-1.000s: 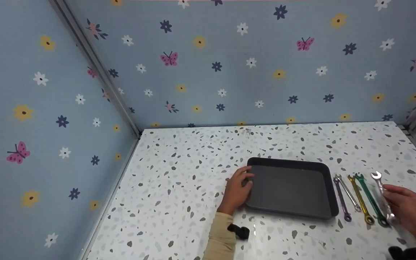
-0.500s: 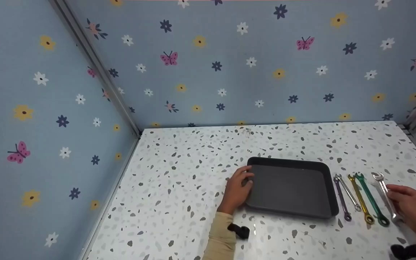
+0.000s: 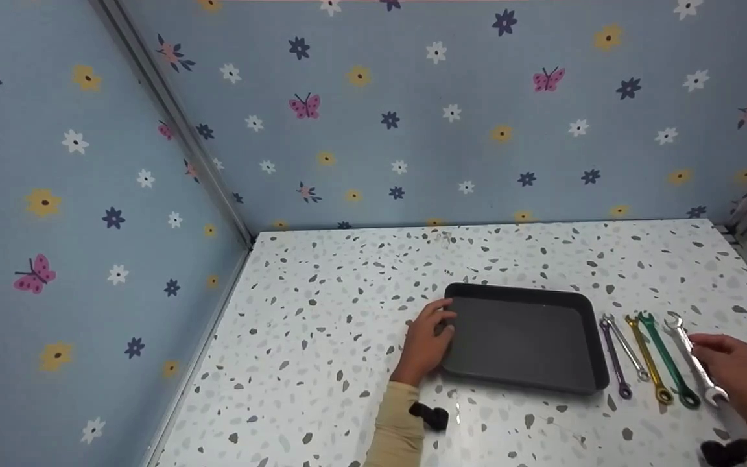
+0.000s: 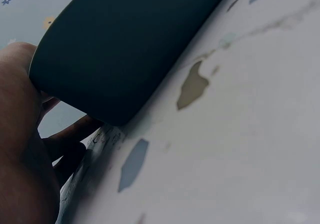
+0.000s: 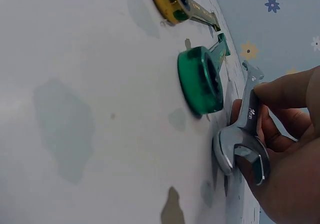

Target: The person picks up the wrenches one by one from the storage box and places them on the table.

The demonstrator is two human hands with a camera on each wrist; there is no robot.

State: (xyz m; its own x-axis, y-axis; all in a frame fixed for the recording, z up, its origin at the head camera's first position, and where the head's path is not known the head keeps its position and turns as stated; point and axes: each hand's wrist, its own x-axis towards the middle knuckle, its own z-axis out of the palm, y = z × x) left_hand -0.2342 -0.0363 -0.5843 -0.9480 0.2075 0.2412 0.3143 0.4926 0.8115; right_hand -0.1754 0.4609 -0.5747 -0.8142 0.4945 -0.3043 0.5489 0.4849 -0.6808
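Note:
In the head view my left hand (image 3: 423,345) grips the left rim of a dark grey baking tray (image 3: 521,344); part of the tray wall (image 4: 115,49) fills the left wrist view. To the right, my right hand (image 3: 742,375) pinches a silver double open-end wrench (image 3: 693,358) at its shaft. That wrench slants beside a green ratchet wrench (image 3: 666,359), apart from it. Seen from the right wrist, the near open jaw of the silver wrench (image 5: 250,112) is at or just above the table; which, I cannot tell.
Left of the green one lie a yellow ratchet wrench (image 3: 648,362), a small silver wrench (image 3: 629,350) and a purple ratchet wrench (image 3: 616,363), by the tray's right side. Flowered panels (image 3: 412,130) enclose the speckled table (image 3: 321,311) behind and at the sides.
The near end of the held silver wrench has swung right, away from the green wrench, as my right hand shifted slightly right. My left hand and the tray have stayed put.

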